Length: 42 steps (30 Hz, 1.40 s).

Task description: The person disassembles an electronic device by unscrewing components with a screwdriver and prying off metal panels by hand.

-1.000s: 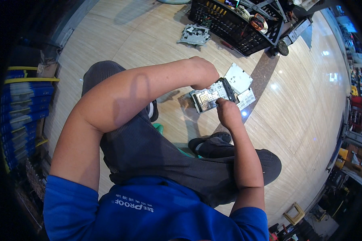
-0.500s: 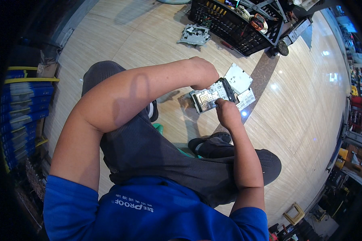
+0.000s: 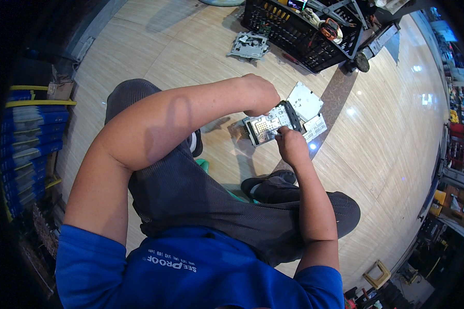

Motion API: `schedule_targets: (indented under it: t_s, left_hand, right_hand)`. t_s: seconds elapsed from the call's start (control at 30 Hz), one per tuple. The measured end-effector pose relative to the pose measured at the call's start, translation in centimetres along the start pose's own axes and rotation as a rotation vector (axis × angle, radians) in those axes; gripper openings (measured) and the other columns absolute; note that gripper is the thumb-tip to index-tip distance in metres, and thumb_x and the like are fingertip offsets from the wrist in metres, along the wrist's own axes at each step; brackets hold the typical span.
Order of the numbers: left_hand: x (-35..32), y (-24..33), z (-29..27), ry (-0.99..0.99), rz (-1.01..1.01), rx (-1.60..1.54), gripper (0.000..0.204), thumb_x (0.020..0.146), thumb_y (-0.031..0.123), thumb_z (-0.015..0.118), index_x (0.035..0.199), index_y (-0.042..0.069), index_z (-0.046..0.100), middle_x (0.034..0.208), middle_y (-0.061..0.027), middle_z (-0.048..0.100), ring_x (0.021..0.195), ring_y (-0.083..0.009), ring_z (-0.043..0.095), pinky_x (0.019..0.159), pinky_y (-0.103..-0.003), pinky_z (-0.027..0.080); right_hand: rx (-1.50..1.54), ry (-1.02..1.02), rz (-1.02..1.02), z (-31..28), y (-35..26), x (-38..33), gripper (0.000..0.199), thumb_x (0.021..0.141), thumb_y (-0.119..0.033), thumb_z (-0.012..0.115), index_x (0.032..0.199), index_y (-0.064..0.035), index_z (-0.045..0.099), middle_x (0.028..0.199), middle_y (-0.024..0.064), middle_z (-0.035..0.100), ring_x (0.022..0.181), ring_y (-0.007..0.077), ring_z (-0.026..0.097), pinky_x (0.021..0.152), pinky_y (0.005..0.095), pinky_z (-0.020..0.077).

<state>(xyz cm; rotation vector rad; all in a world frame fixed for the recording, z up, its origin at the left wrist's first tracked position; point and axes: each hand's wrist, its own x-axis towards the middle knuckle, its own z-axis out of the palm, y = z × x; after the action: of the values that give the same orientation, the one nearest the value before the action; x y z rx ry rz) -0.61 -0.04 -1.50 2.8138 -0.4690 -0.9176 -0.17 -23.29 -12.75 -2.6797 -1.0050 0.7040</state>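
Note:
A silvery, perforated metal electronics unit with a black front edge lies on the floor ahead of me, tilted in view. My left hand is closed over its far side near the black end, the fingertips mostly hidden behind the back of the hand. At the near right corner of the unit is my right hand, its fingers pinched together over the metal face. A thin shiny piece shows at those fingertips, too small to name. Just right of the unit lie a flat white metal plate and a smaller slotted plate.
Beyond the unit stands a black plastic crate filled with tools and cables. Left of it, a metal mechanism lies on the tiled floor. Blue drawers line the left side. My legs are crossed below the unit.
Both hands stay at the unit almost unmoved. My right fingers have shifted very slightly on its near side.

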Motion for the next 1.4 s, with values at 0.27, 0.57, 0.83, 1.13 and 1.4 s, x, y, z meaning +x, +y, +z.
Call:
schedule_targets:
  t_s: [0.27,0.57,0.83,1.13,1.4]
  left_hand:
    - [0.1,-0.06,0.16,0.004,0.005,-0.009,0.03,0.094,0.029,0.07,0.113,0.005,0.068,0.11,-0.0175,0.073,0.107,-0.0351,0.07,0.089,-0.047,0.056]
    - [0.48,-0.22,0.39,-0.009,0.004,0.001,0.03,0.093,0.029,0.071,0.111,0.005,0.069,0.108,-0.017,0.074,0.106,-0.0348,0.07,0.087,-0.047,0.057]
    - [0.55,-0.19,0.37,-0.008,0.001,0.004,0.031,0.092,0.03,0.073,0.111,0.006,0.07,0.109,-0.0173,0.074,0.107,-0.0345,0.07,0.087,-0.047,0.057]
    - [0.33,0.06,0.22,0.002,-0.024,0.0,0.027,0.091,0.026,0.073,0.112,0.01,0.077,0.112,-0.0115,0.076,0.106,-0.029,0.071,0.087,-0.044,0.058]
    - [0.6,0.01,0.51,0.008,-0.032,-0.001,0.026,0.091,0.026,0.073,0.112,0.011,0.078,0.112,-0.0112,0.076,0.106,-0.0289,0.072,0.086,-0.044,0.058]
  right_hand:
    - [-0.008,0.023,-0.037,0.26,0.19,0.0,0.016,0.094,-0.014,0.055,0.098,-0.0028,0.066,0.087,0.0265,0.071,0.086,0.0433,0.071,0.077,0.0538,0.0569]
    - [0.001,0.0,0.009,-0.08,0.05,0.04,0.017,0.094,-0.012,0.054,0.099,-0.0017,0.066,0.088,0.0267,0.071,0.087,0.0436,0.071,0.077,0.0537,0.0568]
    - [0.005,-0.02,0.009,0.07,0.24,0.28,0.02,0.091,-0.013,0.061,0.105,-0.0029,0.071,0.09,0.0262,0.071,0.089,0.0441,0.069,0.081,0.0535,0.0547]
    - [0.0,-0.018,0.066,-0.19,-0.11,0.26,0.021,0.093,-0.022,0.066,0.1,-0.0019,0.069,0.089,0.0259,0.071,0.087,0.0441,0.07,0.078,0.0535,0.0552]
    - [0.006,-0.007,0.05,-0.38,-0.24,0.1,0.021,0.093,-0.021,0.065,0.101,-0.0025,0.067,0.091,0.0251,0.072,0.088,0.0429,0.071,0.079,0.0526,0.0563]
